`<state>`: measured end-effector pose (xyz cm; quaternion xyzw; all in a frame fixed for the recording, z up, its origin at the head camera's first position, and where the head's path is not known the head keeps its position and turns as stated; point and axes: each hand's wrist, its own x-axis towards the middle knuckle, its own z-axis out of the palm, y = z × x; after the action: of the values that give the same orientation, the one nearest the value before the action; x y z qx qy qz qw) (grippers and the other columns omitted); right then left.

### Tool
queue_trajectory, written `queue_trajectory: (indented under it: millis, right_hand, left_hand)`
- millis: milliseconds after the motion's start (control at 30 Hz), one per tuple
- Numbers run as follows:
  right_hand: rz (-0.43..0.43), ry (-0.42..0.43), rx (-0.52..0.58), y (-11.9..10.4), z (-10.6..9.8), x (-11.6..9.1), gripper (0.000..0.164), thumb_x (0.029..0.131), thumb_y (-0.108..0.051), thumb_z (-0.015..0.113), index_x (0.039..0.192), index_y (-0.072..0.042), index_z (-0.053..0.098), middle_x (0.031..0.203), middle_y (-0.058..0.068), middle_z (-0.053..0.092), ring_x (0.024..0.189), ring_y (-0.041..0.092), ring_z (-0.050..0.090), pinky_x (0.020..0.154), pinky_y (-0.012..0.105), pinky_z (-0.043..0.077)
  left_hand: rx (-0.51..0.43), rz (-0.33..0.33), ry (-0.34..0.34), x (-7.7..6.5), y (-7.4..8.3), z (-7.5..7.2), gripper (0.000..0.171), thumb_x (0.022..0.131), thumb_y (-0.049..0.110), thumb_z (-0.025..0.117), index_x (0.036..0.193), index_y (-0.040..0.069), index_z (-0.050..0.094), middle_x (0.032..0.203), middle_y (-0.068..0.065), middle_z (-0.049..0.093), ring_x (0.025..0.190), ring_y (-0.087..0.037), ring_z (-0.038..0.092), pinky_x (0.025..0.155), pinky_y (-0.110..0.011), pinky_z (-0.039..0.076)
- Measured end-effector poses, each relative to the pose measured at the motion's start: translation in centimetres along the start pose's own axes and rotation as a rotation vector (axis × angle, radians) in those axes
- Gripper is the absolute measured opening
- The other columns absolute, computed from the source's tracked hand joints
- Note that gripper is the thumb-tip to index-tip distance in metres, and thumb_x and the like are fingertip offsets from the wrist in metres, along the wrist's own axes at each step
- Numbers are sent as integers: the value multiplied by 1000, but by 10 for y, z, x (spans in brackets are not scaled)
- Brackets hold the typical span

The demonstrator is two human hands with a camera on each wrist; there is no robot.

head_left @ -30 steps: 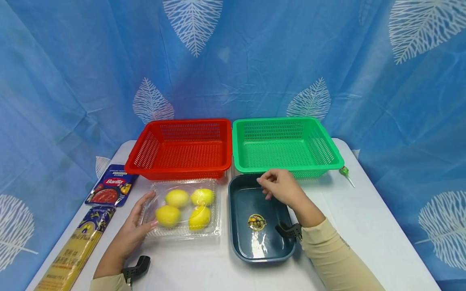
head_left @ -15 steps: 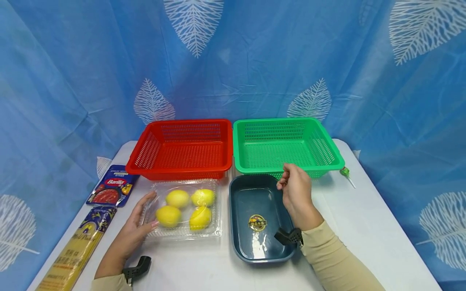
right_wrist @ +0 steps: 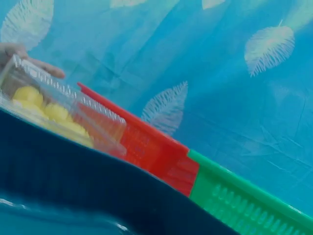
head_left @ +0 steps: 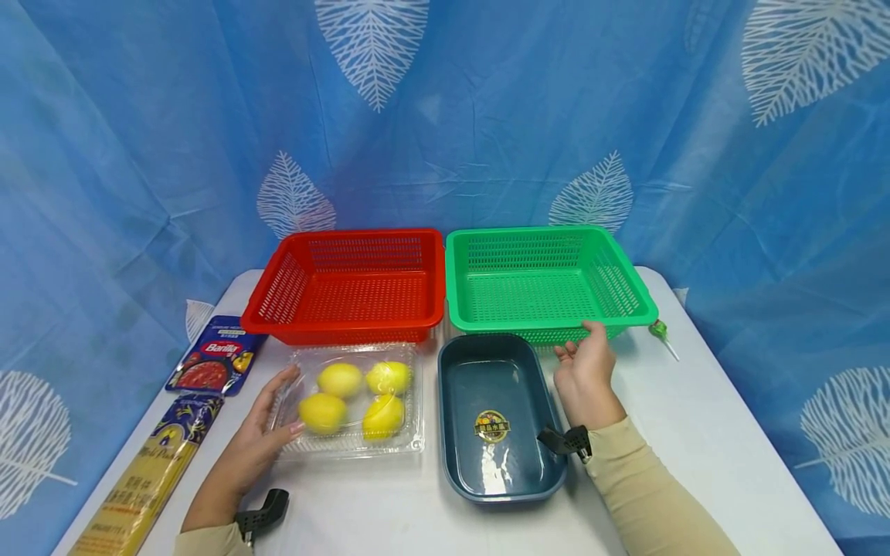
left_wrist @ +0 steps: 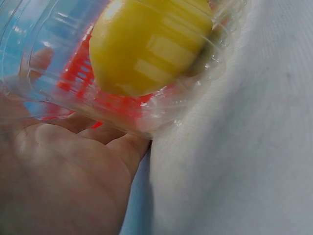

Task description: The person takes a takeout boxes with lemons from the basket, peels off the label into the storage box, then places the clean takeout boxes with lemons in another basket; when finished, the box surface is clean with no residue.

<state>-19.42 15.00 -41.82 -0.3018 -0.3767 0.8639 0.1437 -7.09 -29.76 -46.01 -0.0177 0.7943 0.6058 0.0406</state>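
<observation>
A clear plastic clamshell box (head_left: 410, 444) holding several lemons (head_left: 322, 413) lies on the table, left of the middle. My left hand (head_left: 246, 444) rests along its left end, fingers fairly straight at the far corner and thumb against the near side; in the left wrist view the palm (left_wrist: 73, 176) faces the plastic. To the right of the box stands a dark blue rectangular tray (head_left: 480, 463) with a gold fruit label. My right hand (head_left: 586, 378) hovers beside the tray's upper right edge, in front of the green basket (head_left: 549, 316), its fingers loosely bent round nothing.
Behind the box sits a red basket (head_left: 348, 332), side by side with the green one. At the left edge lie a blue Barilla sauce pouch (head_left: 212, 355) and a pack of spaghetti (head_left: 142, 479). A lollipop (head_left: 658, 330) lies right of the green basket.
My right hand has moved right, from over the tray's far end to beside its right edge, and has turned palm inward. The left hand and the box have stayed in place.
</observation>
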Motion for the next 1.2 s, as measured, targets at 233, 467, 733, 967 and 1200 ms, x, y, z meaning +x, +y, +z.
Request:
queue_trajectory:
  millis: [233,467,733,967,1200]
  right_hand:
    - [-37,-37,102,-3,-3,8,23,99,-26,41,109,-13,26,92,5,26,76,19,28,70,30,37]
    - [-55,-119,190,-8,-3,10,26,101,-21,38,124,-10,33,103,10,38,78,20,37,78,31,41]
    - [-26,-159,312,-10,-4,13,28,100,-16,38,126,-5,36,112,13,39,90,22,43,84,33,44]
    - [-6,-153,319,-10,-5,14,28,100,-16,41,125,-4,39,109,13,43,85,22,46,80,34,46]
    - [-31,-154,304,-8,-6,16,29,99,-17,42,125,-3,41,107,14,45,82,23,48,81,36,46]
  left_hand:
    - [5,9,0,0,0,0,81,83,22,68,148,35,22,153,10,15,140,-20,-3,97,-72,0]
    - [4,4,-2,1,1,-1,82,83,22,69,148,35,21,153,9,15,140,-21,-4,97,-71,-3]
    - [5,-17,3,2,-1,0,83,82,23,69,149,32,20,153,9,15,140,-21,-4,97,-72,-2]
    - [21,-29,9,2,0,1,82,82,26,69,148,35,21,153,10,14,140,-21,-5,95,-73,-3]
    - [48,-14,15,2,0,1,81,83,26,68,149,33,21,152,11,16,140,-21,-3,94,-74,-3]
